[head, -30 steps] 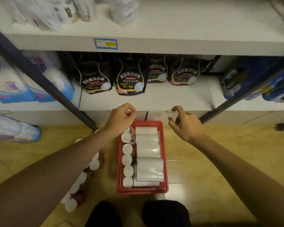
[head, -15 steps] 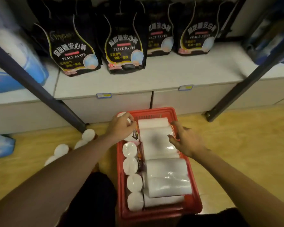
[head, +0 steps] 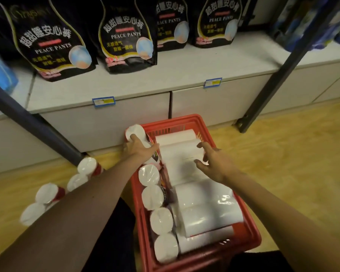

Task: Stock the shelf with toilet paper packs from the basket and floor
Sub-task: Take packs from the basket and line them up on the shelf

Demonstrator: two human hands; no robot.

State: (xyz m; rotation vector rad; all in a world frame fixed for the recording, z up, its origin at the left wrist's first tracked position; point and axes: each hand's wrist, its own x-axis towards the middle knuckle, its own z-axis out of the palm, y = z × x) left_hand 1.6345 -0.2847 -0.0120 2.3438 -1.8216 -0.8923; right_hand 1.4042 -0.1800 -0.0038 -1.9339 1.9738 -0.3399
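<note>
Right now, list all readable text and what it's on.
"PEACE PANTS": left black bag, second black bag, fourth bag.
"超甜睡安心裤": same black bags; middle characters uncertain.
"EACE PANTS": third bag, partly hidden.
Shelf price tags: too blurred.
Print on toilet paper wrap: unreadable.

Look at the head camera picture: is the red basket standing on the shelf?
No, the red basket stands on the wooden floor in front of the shelf, which holds black bags.
</note>
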